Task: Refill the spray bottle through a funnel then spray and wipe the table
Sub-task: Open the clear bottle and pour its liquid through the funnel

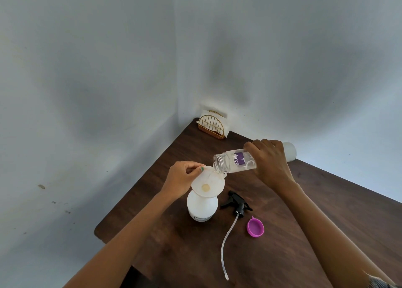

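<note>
- We see the left hand [181,177] pinching the far rim of a pale funnel [207,185], fingers curled on its edge.
- The funnel sits in the neck of the white spray bottle [202,208], upright on the dark wooden bench [282,233].
- The right hand [268,159] grips a clear refill bottle [233,160], tipped with its open mouth just over the funnel's rim.
- Right of the spray bottle lie the black trigger head [237,201] with its tube and a purple cap [255,226].
- Beyond the spray bottle, at the bench's far corner, stands a napkin holder [212,124].
</note>
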Demonstrator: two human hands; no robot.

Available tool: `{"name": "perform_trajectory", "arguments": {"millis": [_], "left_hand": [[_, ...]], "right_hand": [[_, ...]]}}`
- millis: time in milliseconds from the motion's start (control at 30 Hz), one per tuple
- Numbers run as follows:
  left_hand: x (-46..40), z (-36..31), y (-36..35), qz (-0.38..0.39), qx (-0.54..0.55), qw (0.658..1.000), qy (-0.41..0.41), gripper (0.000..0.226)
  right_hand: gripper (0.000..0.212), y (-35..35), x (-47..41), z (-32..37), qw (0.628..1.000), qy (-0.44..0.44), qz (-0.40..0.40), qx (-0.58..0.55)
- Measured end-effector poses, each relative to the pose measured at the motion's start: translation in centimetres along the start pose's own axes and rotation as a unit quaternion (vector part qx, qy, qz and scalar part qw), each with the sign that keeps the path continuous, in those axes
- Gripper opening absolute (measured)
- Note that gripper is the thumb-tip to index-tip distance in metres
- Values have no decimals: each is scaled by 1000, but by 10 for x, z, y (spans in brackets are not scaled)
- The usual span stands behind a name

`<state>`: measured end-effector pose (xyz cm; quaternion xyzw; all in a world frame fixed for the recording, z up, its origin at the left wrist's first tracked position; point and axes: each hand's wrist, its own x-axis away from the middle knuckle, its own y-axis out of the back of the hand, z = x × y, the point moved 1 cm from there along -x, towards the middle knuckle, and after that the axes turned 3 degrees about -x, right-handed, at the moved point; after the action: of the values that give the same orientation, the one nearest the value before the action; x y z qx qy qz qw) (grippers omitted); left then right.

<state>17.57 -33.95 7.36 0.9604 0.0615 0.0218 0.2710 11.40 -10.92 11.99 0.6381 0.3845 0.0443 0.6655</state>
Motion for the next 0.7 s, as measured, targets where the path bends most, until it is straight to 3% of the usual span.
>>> {"name": "perform_trajectory", "arguments": {"millis": [700], "left_hand": [[-1, -1, -1, -4, 9, 1000, 0, 27]], "right_hand": [[66, 3, 0, -1, 1000, 3, -4, 1]]}}
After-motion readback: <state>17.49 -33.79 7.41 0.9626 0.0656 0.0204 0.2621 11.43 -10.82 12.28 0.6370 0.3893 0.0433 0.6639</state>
